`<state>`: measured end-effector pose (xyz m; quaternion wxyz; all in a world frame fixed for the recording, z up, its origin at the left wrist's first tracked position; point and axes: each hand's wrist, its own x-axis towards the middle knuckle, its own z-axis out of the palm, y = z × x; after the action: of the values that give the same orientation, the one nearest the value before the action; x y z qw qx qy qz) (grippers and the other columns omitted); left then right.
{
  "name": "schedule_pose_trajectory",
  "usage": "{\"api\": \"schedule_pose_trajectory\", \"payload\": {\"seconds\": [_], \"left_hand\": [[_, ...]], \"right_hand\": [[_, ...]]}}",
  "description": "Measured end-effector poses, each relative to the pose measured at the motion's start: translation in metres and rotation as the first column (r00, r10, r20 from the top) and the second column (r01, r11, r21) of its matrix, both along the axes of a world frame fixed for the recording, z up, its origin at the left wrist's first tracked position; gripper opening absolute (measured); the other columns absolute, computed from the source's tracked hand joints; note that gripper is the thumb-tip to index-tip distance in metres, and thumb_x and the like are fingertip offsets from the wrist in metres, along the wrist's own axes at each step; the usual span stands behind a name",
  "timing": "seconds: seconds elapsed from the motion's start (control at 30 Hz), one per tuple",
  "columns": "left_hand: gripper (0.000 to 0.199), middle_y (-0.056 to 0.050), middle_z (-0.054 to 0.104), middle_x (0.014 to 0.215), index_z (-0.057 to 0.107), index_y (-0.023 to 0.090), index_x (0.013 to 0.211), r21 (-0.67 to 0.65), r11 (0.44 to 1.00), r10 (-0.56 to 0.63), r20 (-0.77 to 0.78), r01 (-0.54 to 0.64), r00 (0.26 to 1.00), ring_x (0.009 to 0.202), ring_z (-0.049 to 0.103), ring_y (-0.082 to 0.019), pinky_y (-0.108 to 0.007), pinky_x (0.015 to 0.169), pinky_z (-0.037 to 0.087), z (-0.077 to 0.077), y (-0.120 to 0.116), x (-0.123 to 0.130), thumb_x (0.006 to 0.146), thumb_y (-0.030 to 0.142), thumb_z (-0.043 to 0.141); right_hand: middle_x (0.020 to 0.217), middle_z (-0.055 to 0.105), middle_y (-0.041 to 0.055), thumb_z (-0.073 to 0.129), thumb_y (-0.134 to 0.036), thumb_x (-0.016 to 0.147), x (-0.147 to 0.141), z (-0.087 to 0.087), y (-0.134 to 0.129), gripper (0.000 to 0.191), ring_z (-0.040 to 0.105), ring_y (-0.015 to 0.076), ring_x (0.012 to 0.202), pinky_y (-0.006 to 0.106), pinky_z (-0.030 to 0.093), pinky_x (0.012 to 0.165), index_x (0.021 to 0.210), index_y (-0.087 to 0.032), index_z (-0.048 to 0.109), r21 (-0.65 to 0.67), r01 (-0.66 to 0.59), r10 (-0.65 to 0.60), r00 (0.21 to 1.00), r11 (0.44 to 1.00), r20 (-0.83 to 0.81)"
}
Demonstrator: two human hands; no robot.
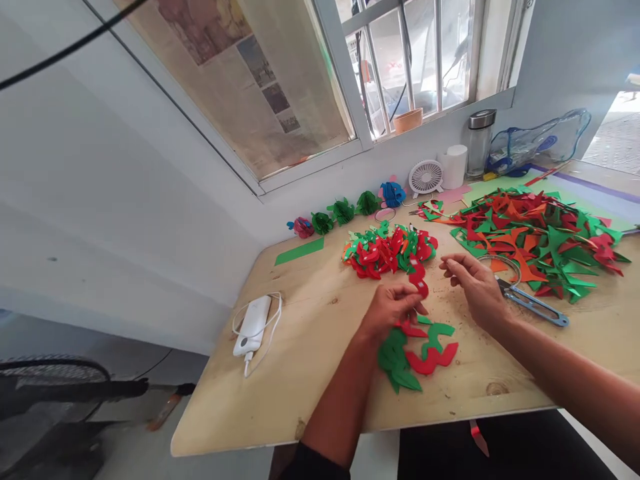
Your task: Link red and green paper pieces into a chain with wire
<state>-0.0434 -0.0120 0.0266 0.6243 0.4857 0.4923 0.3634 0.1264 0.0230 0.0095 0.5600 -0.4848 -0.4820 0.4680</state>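
While a wooden desk [310, 360] spans the lower centre below a barred window [407, 60], the left hand [395, 307] pinches one red strip [423, 289] right of centre; the right hand's [473, 287] fingertips press together, apparently bare. Mid-frame stand three green ornaments [343, 211]; upper right, one jar [479, 148], contents unclear.

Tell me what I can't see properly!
Head view:
Right hand: anything between its fingertips is too small to tell.
Red paper piece: partly hidden by the left hand.
Printed sheet: words too small.
Dark round-rimmed thing: blurred, cut off by the left edge.
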Motion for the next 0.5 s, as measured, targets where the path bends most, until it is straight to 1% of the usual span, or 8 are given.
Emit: {"api": "schedule_pose_trajectory", "payload": {"seconds": [0.07,0.13,0.2,0.27,0.33,0.37,0.43,0.5], "left_hand": [[0.035,-0.005,0.066,0.06,0.062,0.011,0.073,0.041,0.996,0.078,0.007,-0.078,0.997,0.041,0.051,-0.008,-0.018,0.038,0.031,0.01,0.013,-0.007,0.063,0.043,0.072],[0.033,-0.006,0.066,0.06,0.061,0.011,0.073,0.101,0.985,0.136,0.009,-0.137,0.991,0.041,0.052,-0.007,-0.017,0.037,0.029,0.02,0.032,-0.014,0.063,0.04,0.072],[0.031,-0.006,0.066,0.062,0.059,0.011,0.074,0.124,0.975,0.184,0.013,-0.184,0.983,0.041,0.051,-0.007,-0.017,0.036,0.027,0.028,0.053,-0.02,0.065,0.039,0.071],[0.031,-0.004,0.066,0.065,0.056,0.013,0.089,0.113,0.944,0.308,0.025,-0.309,0.951,0.043,0.053,-0.007,-0.017,0.039,0.031,0.03,0.07,-0.022,0.072,0.038,0.066],[0.032,-0.001,0.064,0.063,0.051,0.014,0.104,0.173,0.884,0.449,-0.062,-0.434,0.891,0.042,0.053,-0.007,-0.017,0.04,0.032,0.023,0.077,-0.02,0.079,0.033,0.058],[0.03,0.001,0.062,0.062,0.049,0.014,0.107,0.233,0.865,0.483,-0.148,-0.445,0.863,0.041,0.05,-0.007,-0.017,0.04,0.032,0.016,0.076,-0.018,0.081,0.03,0.054],[0.026,0.002,0.059,0.059,0.051,0.013,0.103,0.268,0.866,0.481,-0.21,-0.423,0.851,0.041,0.048,-0.007,-0.017,0.041,0.033,0.001,0.067,-0.013,0.079,0.022,0.055],[0.02,0.002,0.058,0.06,0.056,0.013,0.094,0.294,0.877,0.456,-0.259,-0.38,0.852,0.048,0.052,-0.008,-0.019,0.047,0.039,-0.013,0.053,-0.011,0.075,0.016,0.057]], "right_hand": [[0.078,0.061,0.0044,0.056,-0.047,0.075,0.001,-0.001,0.001,0.028,0.05,0.014,0.065,0.026,0.039,0.053,0.082,-0.02,0.059,-0.006,-0.003,0.002,1.0,1.0,-0.028],[0.079,0.061,0.004,0.057,-0.045,0.075,0.002,0.0,0.002,0.026,0.05,0.0135,0.065,0.026,0.038,0.054,0.082,-0.02,0.06,-0.013,-0.016,0.016,0.999,1.0,-0.042],[0.079,0.062,0.004,0.057,-0.043,0.075,0.002,0.0,0.001,0.024,0.051,0.0136,0.067,0.026,0.038,0.055,0.082,-0.02,0.06,-0.024,-0.049,0.049,0.998,0.998,-0.03],[0.077,0.063,0.0037,0.057,-0.041,0.073,0.002,-0.001,0.001,0.023,0.052,0.0138,0.066,0.026,0.038,0.056,0.081,-0.019,0.061,-0.043,-0.099,0.1,0.995,0.994,0.018],[0.074,0.063,0.0033,0.058,-0.039,0.071,0.001,-0.004,0.002,0.022,0.052,0.0138,0.064,0.026,0.037,0.054,0.079,-0.019,0.062,-0.067,-0.159,0.164,0.982,0.985,0.091],[0.073,0.064,0.0031,0.058,-0.038,0.07,0.001,-0.006,0.003,0.022,0.052,0.0137,0.063,0.026,0.037,0.054,0.078,-0.019,0.063,-0.074,-0.184,0.192,0.973,0.98,0.126],[0.072,0.064,0.0029,0.058,-0.036,0.07,0.0,-0.011,0.005,0.02,0.053,0.0141,0.063,0.027,0.037,0.055,0.077,-0.018,0.064,-0.061,-0.22,0.228,0.956,0.974,0.185],[0.071,0.065,0.0026,0.057,-0.035,0.071,-0.001,-0.015,0.007,0.02,0.053,0.0146,0.063,0.028,0.039,0.057,0.078,-0.019,0.065,-0.026,-0.242,0.241,0.94,0.97,0.241]]}}
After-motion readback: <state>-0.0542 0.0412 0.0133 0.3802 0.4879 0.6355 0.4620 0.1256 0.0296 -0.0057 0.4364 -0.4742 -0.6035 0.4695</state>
